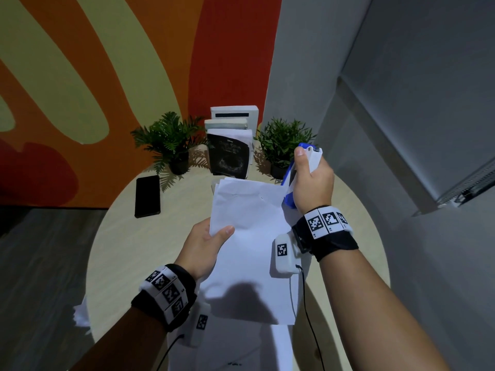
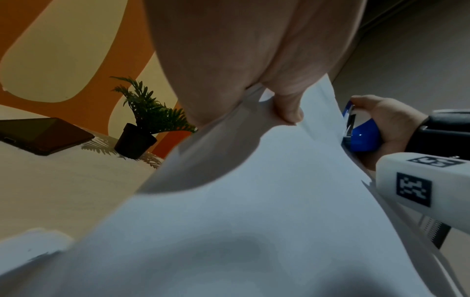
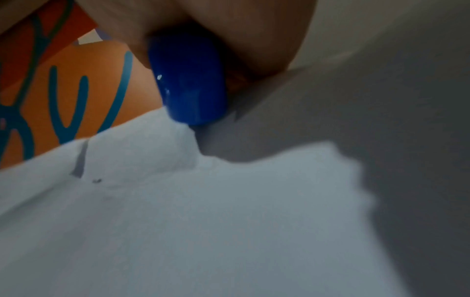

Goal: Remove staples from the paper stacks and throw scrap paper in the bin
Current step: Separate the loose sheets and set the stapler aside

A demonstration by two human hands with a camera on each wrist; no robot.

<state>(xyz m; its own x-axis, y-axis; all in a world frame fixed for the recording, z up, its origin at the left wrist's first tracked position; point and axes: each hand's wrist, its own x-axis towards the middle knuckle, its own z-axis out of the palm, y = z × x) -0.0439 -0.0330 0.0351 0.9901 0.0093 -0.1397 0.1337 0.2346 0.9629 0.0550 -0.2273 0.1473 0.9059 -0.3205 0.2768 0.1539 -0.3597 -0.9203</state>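
stapler (image 1: 290, 180) half hidden in right hand (image 1: 312, 180), paper (image 1: 249, 231) blurred

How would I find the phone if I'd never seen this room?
Start at the round pale table against the striped orange wall. Left of the held paper, beside the left potted plant, lies the phone. It is the only flat black slab there.
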